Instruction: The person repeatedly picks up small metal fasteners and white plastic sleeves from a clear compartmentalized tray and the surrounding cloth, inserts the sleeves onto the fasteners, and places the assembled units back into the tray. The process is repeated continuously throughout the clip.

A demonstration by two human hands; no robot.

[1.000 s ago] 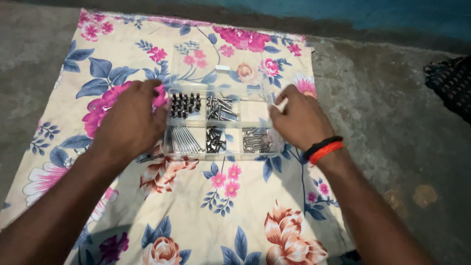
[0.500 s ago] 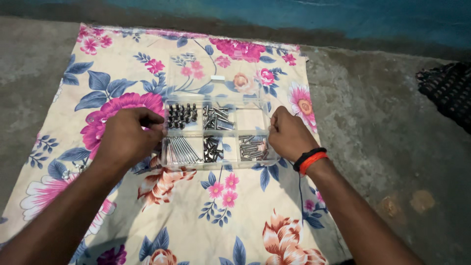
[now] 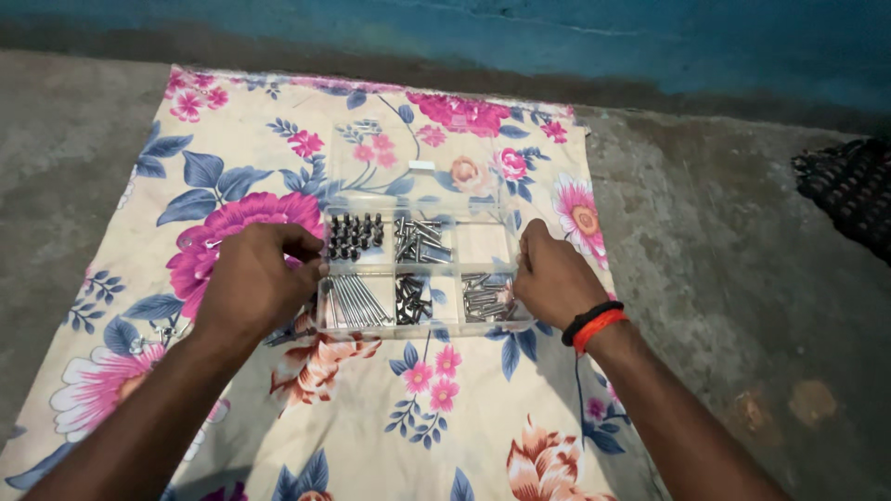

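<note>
A clear plastic organiser box (image 3: 483, 243) lies on a floral cloth (image 3: 278, 158). Its transparent lid (image 3: 408, 172) is folded back flat behind it. The compartments hold black screws (image 3: 355, 237), short silver screws (image 3: 419, 241), long nails (image 3: 357, 301), small dark pieces (image 3: 410, 301) and silver bolts (image 3: 484, 297); one far-right compartment looks empty. My left hand (image 3: 255, 283) curls against the box's left side. At the right side, my right hand (image 3: 552, 278) is closed on the edge, with black and orange bands (image 3: 594, 325) on its wrist.
The cloth is spread on a rough concrete floor (image 3: 742, 278). A blue wall (image 3: 650, 46) runs along the far side. A dark woven object (image 3: 849, 195) sits at the right edge of the view.
My right hand's fingers have curled in from a flatter pose on the box's right edge. Both hands stay at the box's sides; the view has shifted, showing the box lower.
</note>
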